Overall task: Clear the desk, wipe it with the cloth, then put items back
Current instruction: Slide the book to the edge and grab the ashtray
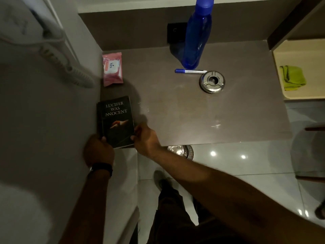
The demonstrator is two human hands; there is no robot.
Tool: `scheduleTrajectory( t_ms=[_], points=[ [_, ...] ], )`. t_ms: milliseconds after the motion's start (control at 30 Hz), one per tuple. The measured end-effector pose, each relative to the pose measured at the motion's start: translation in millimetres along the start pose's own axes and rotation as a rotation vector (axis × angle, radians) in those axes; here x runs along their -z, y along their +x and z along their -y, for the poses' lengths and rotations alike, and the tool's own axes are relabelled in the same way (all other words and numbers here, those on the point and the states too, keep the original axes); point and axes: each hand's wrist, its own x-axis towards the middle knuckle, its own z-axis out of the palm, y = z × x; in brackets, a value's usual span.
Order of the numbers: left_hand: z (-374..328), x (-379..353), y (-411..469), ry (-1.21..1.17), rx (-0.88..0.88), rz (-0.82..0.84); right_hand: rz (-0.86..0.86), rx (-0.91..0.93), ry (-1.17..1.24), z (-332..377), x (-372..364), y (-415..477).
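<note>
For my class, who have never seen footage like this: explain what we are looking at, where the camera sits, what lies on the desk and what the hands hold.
There is no machine here. A person wears a wide-angle camera on the head, so the single picture looks down at their own arms.

Both hands, the left hand and the right hand, grip the near end of a dark book at the desk's near left corner.

Also on the desk are a pink packet, a tall blue bottle, a blue-capped marker and a round metal ashtray. A green cloth lies on a pale shelf to the right, apart from the desk.
</note>
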Motion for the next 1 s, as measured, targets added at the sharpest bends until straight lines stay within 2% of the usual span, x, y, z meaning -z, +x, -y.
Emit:
scheduleTrajectory(
  t_ms=[167,267,467,533,633,800,867,1000],
  points=[
    [-23,-11,7,0.071,0.015,0.254,0.042,0.008,-0.108,8,-9,19],
    [-32,-16,5,0.080,0.046,0.294,0.031,0.037,-0.124,8,-7,20],
    [-39,-18,-5,0.262,-0.040,0.276,0.056,0.211,-0.279,13,28,11],
    [-47,-18,-9,0.266,-0.086,0.231,-0.009,0.206,-0.294,11,58,9],
    [-63,-19,-15,0.197,-0.200,0.194,-0.212,0.124,-0.280,0,124,11],
    [-92,-25,-28,0.176,-0.365,0.190,-0.578,-0.037,-0.768,-19,244,34],
    [-106,-33,-34,0.180,-0.484,0.211,-0.610,-0.080,-0.866,-23,270,41],
    [-143,-47,-53,0.061,-0.619,0.213,-0.541,-0.073,-0.986,-27,292,48]
  ],
)
